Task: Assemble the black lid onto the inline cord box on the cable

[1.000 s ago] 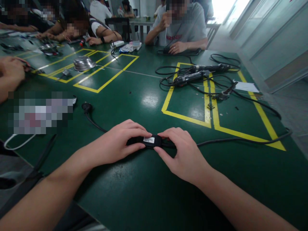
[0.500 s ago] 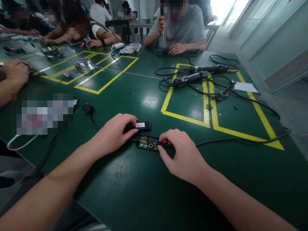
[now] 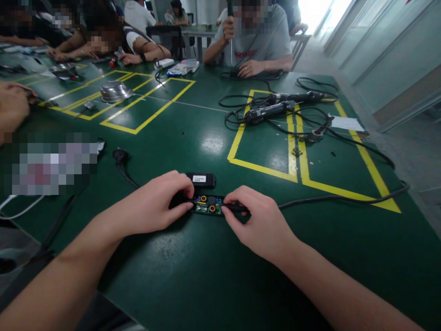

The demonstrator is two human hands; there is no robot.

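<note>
An open black plastic housing (image 3: 216, 214) lies on the green table before me, a small circuit board (image 3: 207, 205) with copper ring coils and coloured wires showing inside. My left hand (image 3: 156, 200) is closed on the housing's left end, where a cord enters. At the other end, the thumb and fingers of my right hand (image 3: 258, 214) pinch the black cable's sleeve beside the board. Just beyond the housing rests its ribbed cover (image 3: 204, 179), label upward, apart from both hands. Left of these sits a black power plug (image 3: 120, 156) on its cord.
Two black electric screwdrivers (image 3: 270, 111) with looped cords lie at the back right, near springs (image 3: 296, 152) and white paper (image 3: 346, 123). A metal bowl (image 3: 116, 92) is farther left. A person (image 3: 262, 41) sits opposite; another person's hand (image 3: 14, 108) is at the left.
The labelled cover has come off the housing, been set down just behind it and let go. My left hand has returned to the housing's left end. My right hand has stayed at the right end.
</note>
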